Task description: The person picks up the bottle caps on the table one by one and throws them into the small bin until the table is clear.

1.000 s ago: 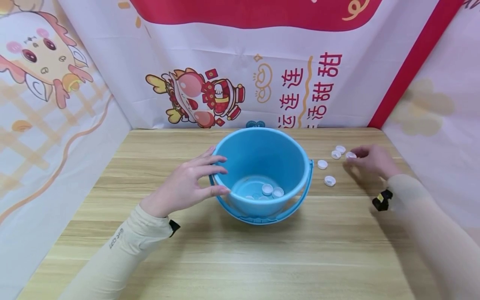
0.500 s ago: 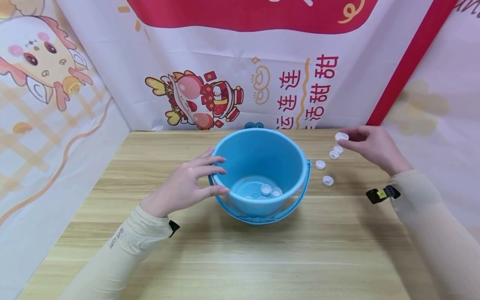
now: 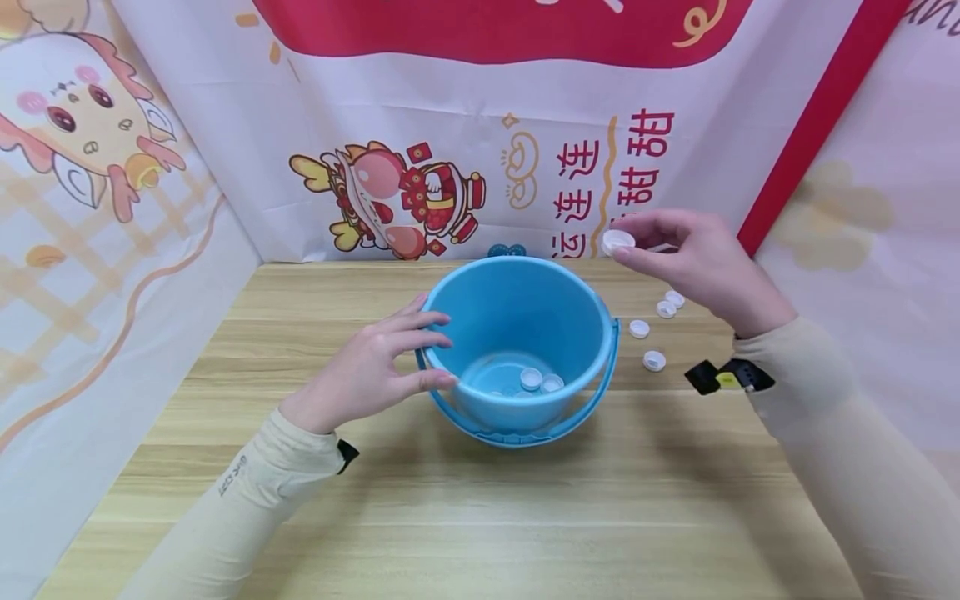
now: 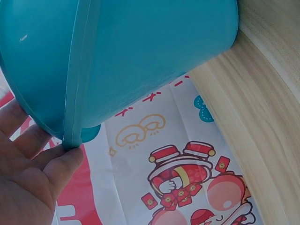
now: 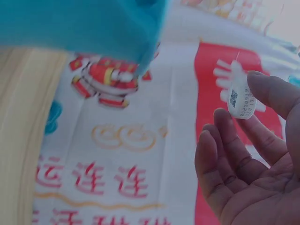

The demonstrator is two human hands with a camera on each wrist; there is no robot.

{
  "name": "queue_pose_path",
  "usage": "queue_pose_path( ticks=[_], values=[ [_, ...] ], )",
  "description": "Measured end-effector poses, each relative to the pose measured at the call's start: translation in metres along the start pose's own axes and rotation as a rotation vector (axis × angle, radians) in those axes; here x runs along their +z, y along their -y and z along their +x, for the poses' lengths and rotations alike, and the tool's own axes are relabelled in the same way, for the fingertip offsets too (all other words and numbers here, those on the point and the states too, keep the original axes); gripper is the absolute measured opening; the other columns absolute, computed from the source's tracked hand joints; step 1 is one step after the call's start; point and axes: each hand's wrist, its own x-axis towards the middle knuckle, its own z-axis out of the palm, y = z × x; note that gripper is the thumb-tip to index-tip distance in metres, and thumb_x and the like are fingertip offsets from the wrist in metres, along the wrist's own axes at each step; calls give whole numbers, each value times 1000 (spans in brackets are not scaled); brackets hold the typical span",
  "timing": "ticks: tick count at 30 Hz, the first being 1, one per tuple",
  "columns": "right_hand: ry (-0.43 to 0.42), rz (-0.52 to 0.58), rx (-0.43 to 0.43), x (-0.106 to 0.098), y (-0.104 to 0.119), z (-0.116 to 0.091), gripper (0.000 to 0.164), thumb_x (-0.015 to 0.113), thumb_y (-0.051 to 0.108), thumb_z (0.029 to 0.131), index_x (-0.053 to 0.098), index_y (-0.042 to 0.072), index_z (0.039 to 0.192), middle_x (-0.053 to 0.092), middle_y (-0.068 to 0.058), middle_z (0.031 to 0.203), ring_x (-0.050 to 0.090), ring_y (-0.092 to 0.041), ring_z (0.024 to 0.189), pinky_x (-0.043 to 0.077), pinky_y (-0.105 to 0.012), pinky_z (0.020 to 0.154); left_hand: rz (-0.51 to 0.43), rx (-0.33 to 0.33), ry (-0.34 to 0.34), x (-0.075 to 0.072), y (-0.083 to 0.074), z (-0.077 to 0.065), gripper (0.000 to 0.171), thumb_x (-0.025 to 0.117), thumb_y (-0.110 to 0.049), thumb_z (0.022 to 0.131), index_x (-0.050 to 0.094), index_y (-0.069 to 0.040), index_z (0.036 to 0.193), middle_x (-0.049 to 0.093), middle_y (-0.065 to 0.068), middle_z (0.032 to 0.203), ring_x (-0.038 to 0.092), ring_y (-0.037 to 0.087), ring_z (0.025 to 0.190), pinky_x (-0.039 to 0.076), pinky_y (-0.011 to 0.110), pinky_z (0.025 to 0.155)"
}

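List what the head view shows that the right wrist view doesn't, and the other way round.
Only the head view: the left hand at the rim of the blue bucket, white caps inside it, and four loose caps on the table.

Only the right wrist view: a square code and printed characters on the held cap.

Both: the right hand pinching that cap, at least part of the bucket and table, and the backdrop with red writing.

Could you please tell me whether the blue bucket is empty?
The blue bucket is not empty: white caps lie on its bottom.
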Motion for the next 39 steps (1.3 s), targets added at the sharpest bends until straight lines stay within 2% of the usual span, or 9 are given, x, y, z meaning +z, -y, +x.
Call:
queue_pose_path(
  ticks=[9, 17, 25, 32, 39],
  values=[
    [9, -7, -151, 11, 43, 17, 44, 75, 42, 87, 69, 21, 125, 66, 2, 105, 59, -18, 94, 54, -26, 73, 0, 0, -5, 0, 1, 0, 49, 77, -43, 84, 72, -11, 120, 55, 7, 142, 30, 29, 145, 47, 52, 97],
    [36, 5, -184, 20, 62, 29, 45, 75, 44, 87, 69, 20, 125, 66, 3, 105, 60, -16, 96, 55, -31, 75, -3, 3, -9, 1, 2, 0, 48, 77, -45, 84, 72, -12, 120, 56, 6, 142, 29, 28, 146, 46, 53, 98],
    [38, 19, -207, 26, 71, 33, 47, 77, 42, 85, 68, 19, 125, 65, 3, 109, 60, -18, 94, 58, -31, 72, -11, 11, -13, 2, 3, 0, 48, 77, -44, 84, 72, -11, 119, 56, 7, 141, 30, 29, 145, 47, 53, 98],
    [77, 43, -188, 29, 74, 35, 50, 77, 44, 85, 67, 19, 127, 64, 1, 110, 59, -19, 97, 57, -31, 74, -11, 8, -11, 2, 3, 0, 49, 77, -44, 84, 72, -11, 119, 55, 7, 142, 30, 29, 145, 46, 54, 99],
    [125, 66, -208, 32, 75, 36, 49, 79, 38, 84, 66, 20, 129, 64, 2, 117, 60, -19, 98, 58, -32, 76, -13, 2, -6, 1, 3, 1, 48, 77, -44, 84, 72, -11, 119, 56, 7, 142, 30, 29, 145, 45, 54, 100]
  ],
)
